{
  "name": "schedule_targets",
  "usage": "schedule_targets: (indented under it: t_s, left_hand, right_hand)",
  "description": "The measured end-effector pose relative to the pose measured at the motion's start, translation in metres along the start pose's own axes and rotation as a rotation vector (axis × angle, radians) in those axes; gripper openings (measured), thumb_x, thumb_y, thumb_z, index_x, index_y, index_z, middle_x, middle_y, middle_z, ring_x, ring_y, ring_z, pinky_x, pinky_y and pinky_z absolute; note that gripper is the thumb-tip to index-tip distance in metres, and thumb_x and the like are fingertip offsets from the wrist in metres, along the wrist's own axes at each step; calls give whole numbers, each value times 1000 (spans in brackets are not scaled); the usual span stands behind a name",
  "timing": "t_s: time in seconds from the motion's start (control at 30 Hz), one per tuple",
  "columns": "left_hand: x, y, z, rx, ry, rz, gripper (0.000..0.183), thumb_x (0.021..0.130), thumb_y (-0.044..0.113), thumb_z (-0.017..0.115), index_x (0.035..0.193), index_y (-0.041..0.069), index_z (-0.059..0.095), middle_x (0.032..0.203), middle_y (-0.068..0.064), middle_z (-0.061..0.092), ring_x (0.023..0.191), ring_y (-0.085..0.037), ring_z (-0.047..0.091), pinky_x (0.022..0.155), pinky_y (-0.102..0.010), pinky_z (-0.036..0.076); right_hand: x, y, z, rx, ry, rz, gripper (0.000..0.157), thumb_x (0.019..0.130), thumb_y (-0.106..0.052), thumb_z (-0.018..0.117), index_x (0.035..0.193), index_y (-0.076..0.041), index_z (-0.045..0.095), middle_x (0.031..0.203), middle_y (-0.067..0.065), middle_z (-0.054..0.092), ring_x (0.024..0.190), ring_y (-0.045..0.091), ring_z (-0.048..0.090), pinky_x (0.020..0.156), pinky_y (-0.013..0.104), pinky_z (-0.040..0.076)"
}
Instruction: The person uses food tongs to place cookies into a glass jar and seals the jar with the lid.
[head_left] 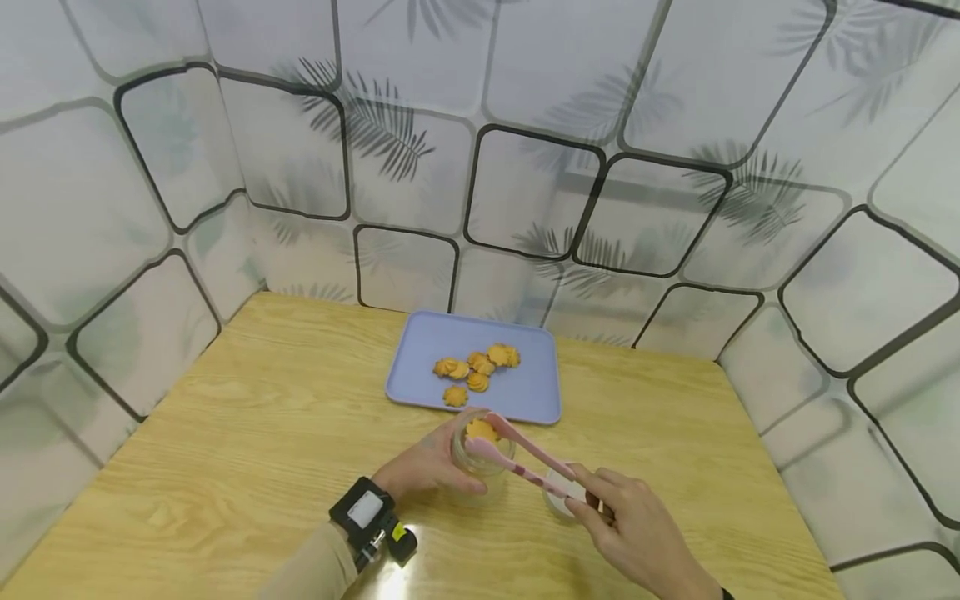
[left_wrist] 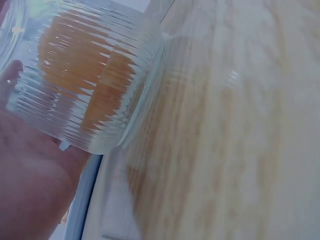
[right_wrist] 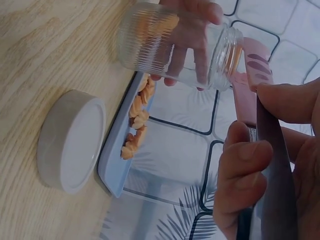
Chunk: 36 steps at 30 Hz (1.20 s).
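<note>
My left hand (head_left: 431, 467) grips a clear ribbed glass jar (right_wrist: 187, 55), fingers and thumb around its side. Orange-brown cookies (left_wrist: 75, 55) lie in the bottom of the jar. I cannot tell whether its base touches the table. In my right hand (head_left: 637, 521) are pink tongs (head_left: 534, 448), held between thumb and fingers. The tips of the tongs are at the jar's mouth, with a golden cookie (head_left: 482, 430) between them. Part of this cookie is hidden by the tongs and the jar's rim.
Behind the jar, a blue-purple tray (head_left: 427, 337) bears several ridged cookies (head_left: 477, 382). A round white lid (right_wrist: 82, 145) lies on the wooden table (head_left: 285, 400), partly under the tongs in the head view. Patterned curtains (head_left: 412, 167) enclose the back and sides.
</note>
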<state>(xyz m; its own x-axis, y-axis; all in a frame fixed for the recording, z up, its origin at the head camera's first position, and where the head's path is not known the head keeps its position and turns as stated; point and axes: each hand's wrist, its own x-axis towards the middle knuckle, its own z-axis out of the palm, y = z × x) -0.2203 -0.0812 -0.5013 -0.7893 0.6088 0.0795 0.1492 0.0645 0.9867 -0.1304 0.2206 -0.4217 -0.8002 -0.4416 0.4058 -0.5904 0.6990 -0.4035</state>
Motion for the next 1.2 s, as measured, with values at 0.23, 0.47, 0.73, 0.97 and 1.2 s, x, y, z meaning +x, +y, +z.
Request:
schedule_targets:
  t_s: [0.23,0.47,0.73,0.97,1.2]
  left_hand:
    - [0,5,-1,-11,-16,18,98,77,19,90,155,36,33,165,-8,26,152,-34,21,118,-68,18]
    - [-2,9,2,-48,8,20,93,79,24,89,155,32,36,167,-10,24,154,-35,17,117,-72,15]
    - [1,5,5,-141,-31,159,82,84,13,83,153,17,38,150,-15,49,141,-48,39,112,-46,43]
    - [1,2,5,-115,-30,143,78,87,21,82,150,20,37,147,-19,48,135,-42,46,102,-43,51]
    - [3,0,5,-127,-48,182,74,88,19,81,149,18,39,148,-30,42,138,-50,39,104,-49,50]
  right_hand:
    - [-1,5,1,20,-5,-2,35,87,-10,79,122,-2,74,72,-24,47,53,-10,33,45,15,35]
    - [-2,7,2,55,-7,-24,36,88,-8,78,122,0,73,74,-23,48,54,-10,35,45,15,36]
    - [2,8,0,102,-45,-44,36,91,-9,75,125,1,70,75,-21,51,53,-9,35,43,15,36]
    - [13,19,-3,214,-55,-25,34,93,-5,72,126,1,68,76,-14,60,50,-11,34,41,15,36]
    - [49,44,12,127,-156,123,42,99,-20,68,134,3,64,79,-5,67,47,-4,32,45,20,34]
